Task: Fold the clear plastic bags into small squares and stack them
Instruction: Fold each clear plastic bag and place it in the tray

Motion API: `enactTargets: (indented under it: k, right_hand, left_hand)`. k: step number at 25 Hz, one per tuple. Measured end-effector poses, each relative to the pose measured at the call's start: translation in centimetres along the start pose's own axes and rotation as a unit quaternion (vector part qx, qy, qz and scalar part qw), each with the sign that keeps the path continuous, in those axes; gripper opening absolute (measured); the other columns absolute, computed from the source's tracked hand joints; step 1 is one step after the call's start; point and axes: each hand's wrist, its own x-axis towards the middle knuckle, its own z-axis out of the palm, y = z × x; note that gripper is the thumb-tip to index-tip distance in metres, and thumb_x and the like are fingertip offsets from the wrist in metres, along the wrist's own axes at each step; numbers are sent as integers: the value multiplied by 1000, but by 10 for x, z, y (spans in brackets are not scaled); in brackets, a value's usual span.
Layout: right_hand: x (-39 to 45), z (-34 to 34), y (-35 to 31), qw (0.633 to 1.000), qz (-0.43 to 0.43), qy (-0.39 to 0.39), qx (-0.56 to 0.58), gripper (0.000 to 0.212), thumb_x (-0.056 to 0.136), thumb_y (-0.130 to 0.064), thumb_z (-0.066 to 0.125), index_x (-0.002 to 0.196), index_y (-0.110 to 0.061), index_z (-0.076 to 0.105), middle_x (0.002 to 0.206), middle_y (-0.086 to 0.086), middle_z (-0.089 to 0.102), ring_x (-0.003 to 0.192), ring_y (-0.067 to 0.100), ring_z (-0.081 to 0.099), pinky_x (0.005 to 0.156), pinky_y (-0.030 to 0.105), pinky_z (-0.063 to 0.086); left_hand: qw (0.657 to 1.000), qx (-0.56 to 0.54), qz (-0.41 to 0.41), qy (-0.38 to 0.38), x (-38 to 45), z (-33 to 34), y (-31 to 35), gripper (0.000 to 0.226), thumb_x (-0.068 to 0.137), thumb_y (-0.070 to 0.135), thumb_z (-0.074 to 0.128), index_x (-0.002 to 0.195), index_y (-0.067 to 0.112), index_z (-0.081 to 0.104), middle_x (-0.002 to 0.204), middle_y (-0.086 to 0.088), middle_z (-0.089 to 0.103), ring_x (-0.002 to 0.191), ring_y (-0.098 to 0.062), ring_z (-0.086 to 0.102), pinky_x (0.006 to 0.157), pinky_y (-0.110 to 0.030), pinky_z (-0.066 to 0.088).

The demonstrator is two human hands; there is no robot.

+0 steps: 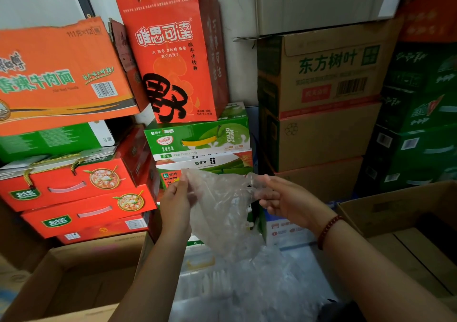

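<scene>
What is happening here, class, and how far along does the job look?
A person holds a clear plastic bag up in front of stacked drink and food cartons. The left hand pinches one top corner and the right hand pinches the other, so the bag hangs spread between them, not yet folded. More clear plastic lies heaped below. Open cardboard boxes stand at either side. No stack of folded squares is visible.

A tall red gift bag (pixel 173 54) stands on a green milk-drink carton (pixel 197 136). Left of the bag lies an orange noodle box (pixel 59 74), with 2 red gift boxes (pixel 74 188) stacked below it. Right of the bag rise brown cardboard cartons (pixel 321 74), then dark green cases (pixel 420 123).
</scene>
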Motion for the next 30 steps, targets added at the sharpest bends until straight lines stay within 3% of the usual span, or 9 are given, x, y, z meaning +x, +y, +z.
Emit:
enactTargets:
  k: [3,7,11,15,19,23,26,30]
  right_hand:
    - [-3,1,-3,1000,7,-13,23,29,98,-25,50,123,-14,56,89,12,68,69,15,63,56,23,51]
    - [-4,-1,-4,998,-2,-10,61,23,94,-9,52,116,-9,59,80,7,63,65,11,59,55,19,51]
    - [-4,-3,-6,997,-25,-9,67,22,92,-5,54,112,-6,62,76,3,67,68,10,60,58,18,51]
    - [-2,-7,-4,997,-41,45,47,22,90,-14,60,109,-4,64,79,2,66,69,9,60,61,20,50]
    - [-1,-18,-5,985,-60,154,55,18,91,-17,60,107,-8,62,95,6,64,81,13,59,68,24,49]
    - [-1,-23,-8,967,-77,222,99,16,93,-13,56,107,-6,60,101,9,65,87,16,62,72,24,52]
    - [0,-19,-9,965,-78,219,117,16,96,-10,50,108,-4,58,100,12,67,89,17,66,77,25,53]
    - [0,-17,-10,971,-77,197,115,13,96,-9,50,107,-7,57,99,14,66,84,18,67,69,25,53]
  left_hand:
    - [1000,-3,4,17,-3,1,3,35,93,44,56,76,15,65,96,-19,69,85,-30,63,89,-47,51]
    - [1000,1,24,18,-4,1,4,35,92,44,56,73,16,64,89,-13,68,80,-27,62,84,-45,52]
    - [999,3,22,23,-4,0,2,36,93,43,56,76,13,65,89,-14,68,81,-27,62,81,-42,52]
    - [998,6,39,38,-4,-1,3,32,95,36,55,75,13,64,86,-10,65,75,-20,59,71,-30,52]
    - [995,-18,50,83,-2,-6,2,25,97,22,54,74,13,60,81,-5,60,61,-12,59,54,-12,50]
    - [993,-36,42,104,1,-9,1,25,97,21,54,73,13,60,75,-2,60,52,-3,60,63,-17,50]
    - [995,-39,34,87,1,-6,2,24,98,20,50,76,13,58,75,-5,60,49,-3,59,57,-15,50]
    - [996,-10,26,81,-6,-3,9,22,99,14,47,79,15,54,72,0,50,56,-7,46,57,-17,42]
